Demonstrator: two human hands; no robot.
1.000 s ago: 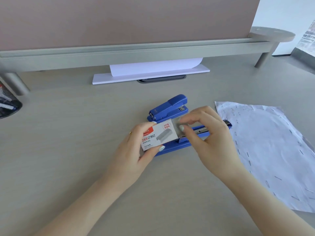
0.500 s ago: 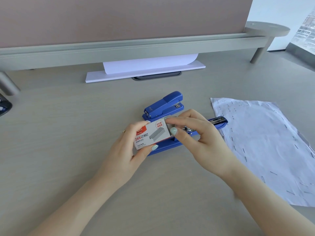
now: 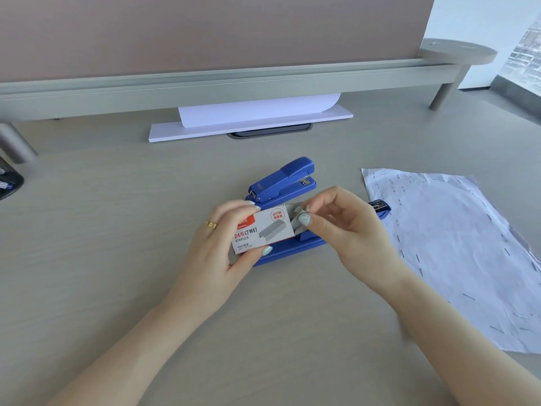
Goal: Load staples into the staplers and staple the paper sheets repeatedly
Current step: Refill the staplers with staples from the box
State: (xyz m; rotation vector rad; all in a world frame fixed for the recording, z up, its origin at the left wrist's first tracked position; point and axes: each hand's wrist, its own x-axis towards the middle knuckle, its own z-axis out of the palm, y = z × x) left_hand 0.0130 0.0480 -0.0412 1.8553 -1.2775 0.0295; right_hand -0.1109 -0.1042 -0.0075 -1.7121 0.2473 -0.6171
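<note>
Pale wood-grain desk (image 3: 117, 259) runs back to a grey raised shelf (image 3: 234, 83) below a mauve partition. Near the desk's middle the left hand (image 3: 216, 253) grips a white staple box (image 3: 260, 232), thumb on its near edge. The right hand (image 3: 348, 230) pinches the grey inner tray (image 3: 294, 209) poking from the box's right end. Beneath the box lies an opened blue stapler (image 3: 292, 249); just behind the box sits a second, closed blue stapler (image 3: 284, 180). Well right of the box lies a stapled paper sheet (image 3: 453, 244)
</note>
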